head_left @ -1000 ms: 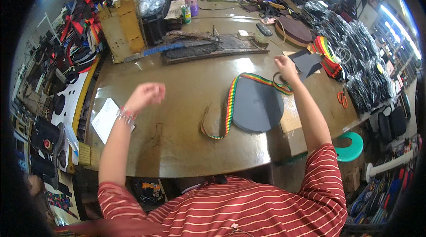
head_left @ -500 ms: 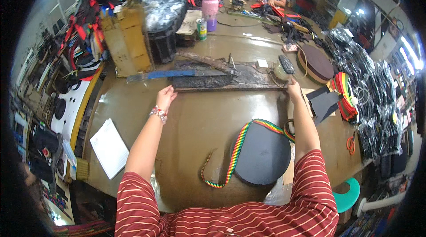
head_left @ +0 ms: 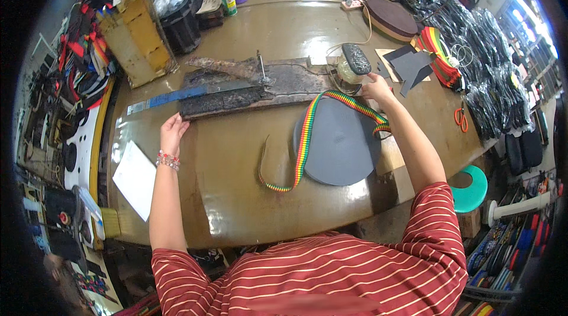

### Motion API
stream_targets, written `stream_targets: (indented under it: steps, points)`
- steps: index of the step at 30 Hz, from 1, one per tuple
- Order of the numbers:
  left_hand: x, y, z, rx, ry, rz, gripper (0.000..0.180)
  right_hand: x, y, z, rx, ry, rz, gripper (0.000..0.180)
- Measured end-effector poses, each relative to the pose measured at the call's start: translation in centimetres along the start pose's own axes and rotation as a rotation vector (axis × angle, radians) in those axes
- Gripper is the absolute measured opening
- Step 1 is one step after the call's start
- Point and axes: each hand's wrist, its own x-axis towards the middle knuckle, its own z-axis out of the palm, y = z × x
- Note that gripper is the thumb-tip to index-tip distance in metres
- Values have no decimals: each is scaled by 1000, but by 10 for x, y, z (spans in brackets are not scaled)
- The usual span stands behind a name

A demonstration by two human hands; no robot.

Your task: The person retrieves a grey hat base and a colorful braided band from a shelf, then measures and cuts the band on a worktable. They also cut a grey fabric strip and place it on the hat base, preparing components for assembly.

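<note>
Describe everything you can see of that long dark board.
The board looks like rough, dark wood. It lies on the table, left end nearer the person. On it, a partly blue bar juts leftward and a pin stands near the middle. The left hand touches its left corner; contact by the right hand is unclear.

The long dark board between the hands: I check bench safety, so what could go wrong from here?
The flat blue-and-grey bar juts past the left end of the dark board and might slide off if that tilts. The pale rounded container with a black top is close to the right hand and could be knocked. The red, yellow and green ribbon lies near the board's front edge and might snag.
</note>
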Motion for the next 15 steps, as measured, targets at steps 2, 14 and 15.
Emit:
stream_targets:
  steps: [2, 14, 15]
  points:
    - [-15, -2, -3, 7, 9, 2, 30, -12, 6, 3, -59, 31, -20, 66]
    - [-57, -2, 10, -58, 161, 56, 35, -47, -81, 66, -486, 384, -984, 32]
    - [-64, 3, 16, 123, 215, 214, 34, -40, -81, 90, -665, 323, -1059, 30]
